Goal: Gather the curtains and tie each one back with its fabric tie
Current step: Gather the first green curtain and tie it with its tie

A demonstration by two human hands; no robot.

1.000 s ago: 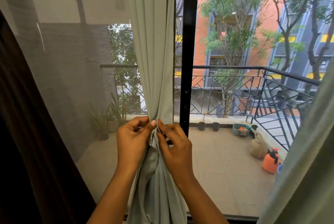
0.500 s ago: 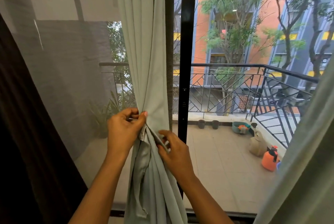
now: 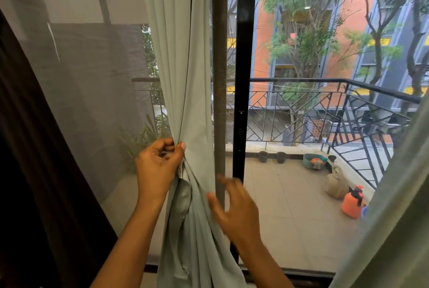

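A pale grey-green curtain (image 3: 185, 60) hangs gathered in front of the window's black centre post (image 3: 246, 78). My left hand (image 3: 157, 167) pinches the gathered folds at waist height, thumb pressed against the cloth. A narrow strip of the same cloth, likely the fabric tie (image 3: 184, 197), hangs just below that hand. My right hand (image 3: 234, 211) is blurred, fingers spread, just off the curtain's right edge and holding nothing. A second pale curtain (image 3: 394, 206) fills the lower right corner.
A dark brown curtain (image 3: 34, 171) covers the left side, with sheer net (image 3: 88, 92) beside it. Beyond the glass lies a tiled balcony with a black railing (image 3: 325, 106), small pots, and an orange sprayer (image 3: 351, 201).
My right hand has let go of the curtain and pulled away down and to the right, fingers opening. My left hand has kept its pinch and shifted left with the gathered cloth.
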